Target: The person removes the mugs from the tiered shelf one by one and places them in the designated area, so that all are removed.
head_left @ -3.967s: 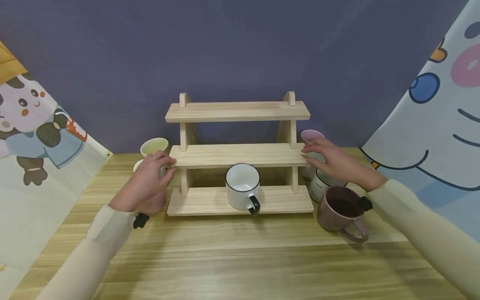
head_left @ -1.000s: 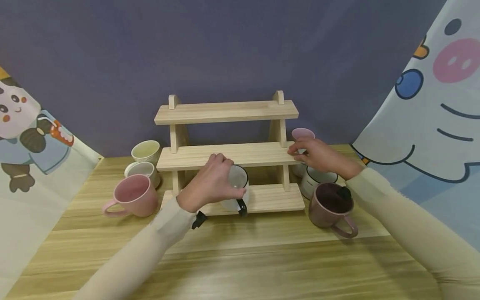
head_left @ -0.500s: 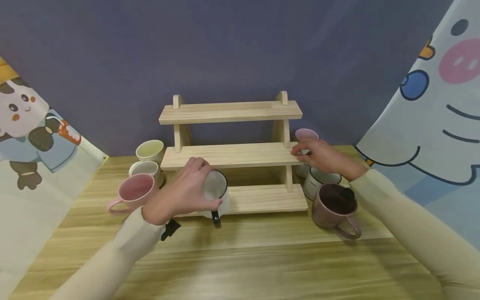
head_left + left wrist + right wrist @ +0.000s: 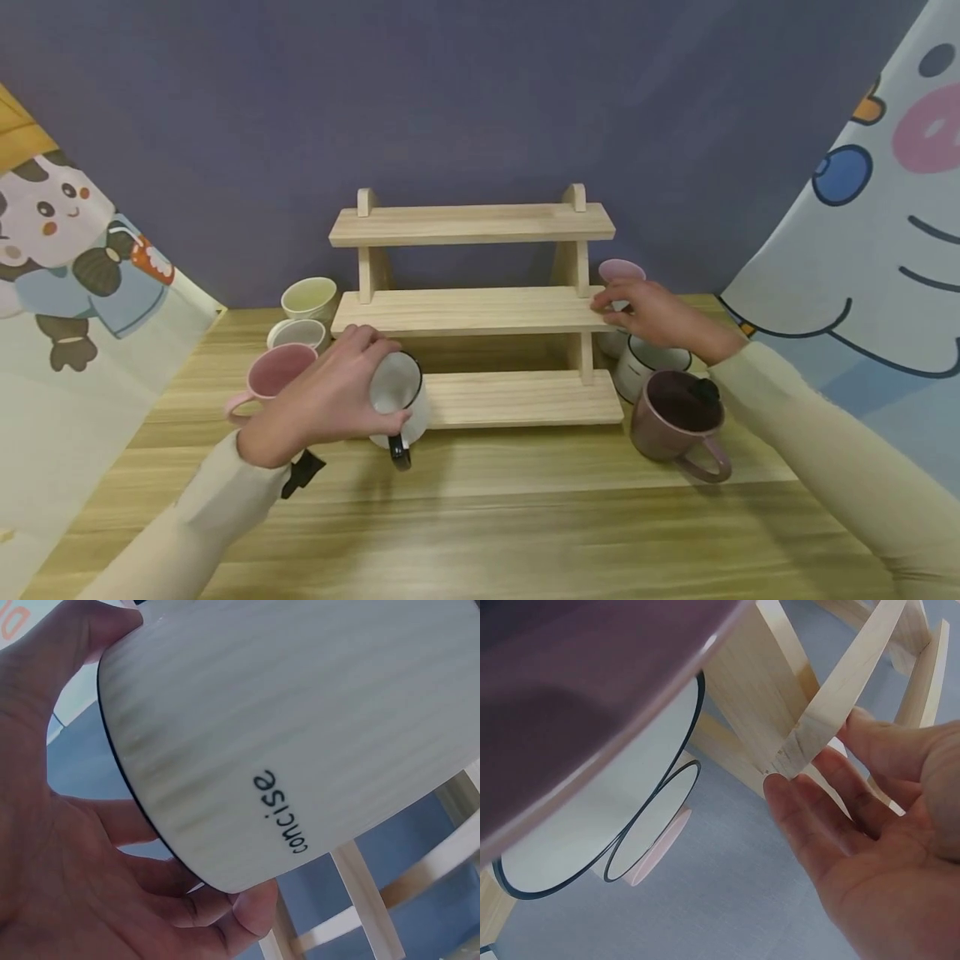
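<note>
My left hand (image 4: 333, 396) grips a white mug (image 4: 417, 410) by its black rim, thumb on the near side and fingers on the far side. The lettering "concise" shows on that mug (image 4: 300, 750) in the left wrist view. It is at the left end of the bottom tier, its black handle towards me; whether its base touches the tier is hidden. My right hand (image 4: 660, 315) pinches the right end of the middle tier of a three-tier wooden stand (image 4: 465, 310). The right wrist view shows thumb and fingers on either side of the board end (image 4: 810, 735).
Left of the stand are a pink mug (image 4: 281, 368), a white cup (image 4: 298, 334) and a pale yellow cup (image 4: 310, 298). On the right are a mauve mug (image 4: 675, 417), a black-rimmed white mug (image 4: 647, 367) and a pink cup (image 4: 622, 271), all on the wooden table (image 4: 525, 517).
My left hand went from the stand's left end to the white mug, took hold of it and brought it from the middle of the bottom tier leftward. The right hand stays at the middle tier.
</note>
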Available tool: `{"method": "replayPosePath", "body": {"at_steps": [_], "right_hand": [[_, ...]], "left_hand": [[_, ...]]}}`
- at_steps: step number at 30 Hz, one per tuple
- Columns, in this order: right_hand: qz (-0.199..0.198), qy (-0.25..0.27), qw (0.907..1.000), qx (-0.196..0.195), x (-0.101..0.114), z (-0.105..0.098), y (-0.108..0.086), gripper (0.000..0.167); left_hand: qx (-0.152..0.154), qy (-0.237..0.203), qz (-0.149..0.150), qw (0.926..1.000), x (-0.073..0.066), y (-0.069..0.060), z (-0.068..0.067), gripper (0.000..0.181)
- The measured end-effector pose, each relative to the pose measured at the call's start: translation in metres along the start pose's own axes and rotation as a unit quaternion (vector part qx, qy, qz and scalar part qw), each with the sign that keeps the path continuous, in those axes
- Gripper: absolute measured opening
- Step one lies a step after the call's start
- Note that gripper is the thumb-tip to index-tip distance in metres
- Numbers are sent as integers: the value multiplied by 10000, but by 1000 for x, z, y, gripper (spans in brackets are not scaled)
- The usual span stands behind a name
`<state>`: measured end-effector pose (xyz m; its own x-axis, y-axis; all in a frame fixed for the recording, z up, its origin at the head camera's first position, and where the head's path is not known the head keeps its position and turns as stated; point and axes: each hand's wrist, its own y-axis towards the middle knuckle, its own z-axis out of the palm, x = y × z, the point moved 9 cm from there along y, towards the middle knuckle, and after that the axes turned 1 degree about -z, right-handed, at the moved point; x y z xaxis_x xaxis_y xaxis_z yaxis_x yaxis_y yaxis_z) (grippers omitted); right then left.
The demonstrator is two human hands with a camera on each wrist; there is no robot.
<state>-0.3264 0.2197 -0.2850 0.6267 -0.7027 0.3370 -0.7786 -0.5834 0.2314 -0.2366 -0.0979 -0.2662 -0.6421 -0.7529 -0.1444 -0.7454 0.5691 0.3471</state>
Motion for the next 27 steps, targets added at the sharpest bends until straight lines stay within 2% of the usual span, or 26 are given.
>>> {"method": "replayPosePath", "body": {"at_steps": [12, 19, 23, 27], "right_hand": [[-155, -165, 9997, -54, -2, 1, 1, 23], [-188, -154, 9996, -110, -4, 1, 0, 23], [-149, -91, 9998, -71, -4, 1, -1, 24], [-99, -101, 9999, 1, -4, 2, -1, 24]], "left_hand": [[-6, -63, -14, 10000, 14, -14, -8, 69], [-81, 86, 192, 9997, 17, -24, -17, 70], [-135, 178, 232, 9995, 22, -34, -20, 67], [-338, 195, 445, 9982, 25, -49, -26, 63]]}}
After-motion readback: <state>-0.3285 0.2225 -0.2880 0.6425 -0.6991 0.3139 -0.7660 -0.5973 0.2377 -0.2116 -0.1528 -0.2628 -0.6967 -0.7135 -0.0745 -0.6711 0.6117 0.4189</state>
